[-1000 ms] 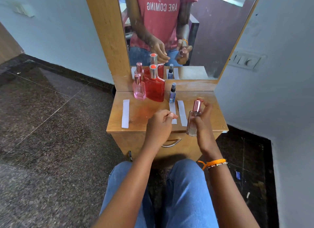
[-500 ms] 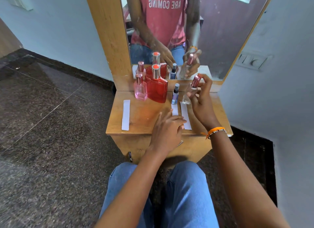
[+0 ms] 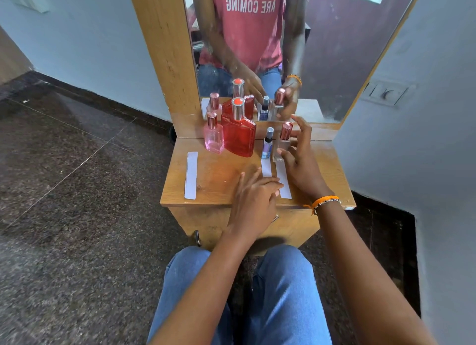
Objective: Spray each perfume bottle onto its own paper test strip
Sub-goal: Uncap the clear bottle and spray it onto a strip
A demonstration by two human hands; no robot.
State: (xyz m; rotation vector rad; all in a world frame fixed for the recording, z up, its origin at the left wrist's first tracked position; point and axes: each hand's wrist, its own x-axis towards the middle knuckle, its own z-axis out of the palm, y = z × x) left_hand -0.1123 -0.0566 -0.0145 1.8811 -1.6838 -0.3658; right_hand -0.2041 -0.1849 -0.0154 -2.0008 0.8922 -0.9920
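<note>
Head view, clear bottle (image 3: 282,145) upright, right fingers (image 3: 300,138) spread beside it, gripping nothing

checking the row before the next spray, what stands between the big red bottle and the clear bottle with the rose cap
In the head view, one thing: a small blue spray bottle with a grey cap, upright between the big red glass bottle and the clear bottle with the rose-gold cap.
</note>
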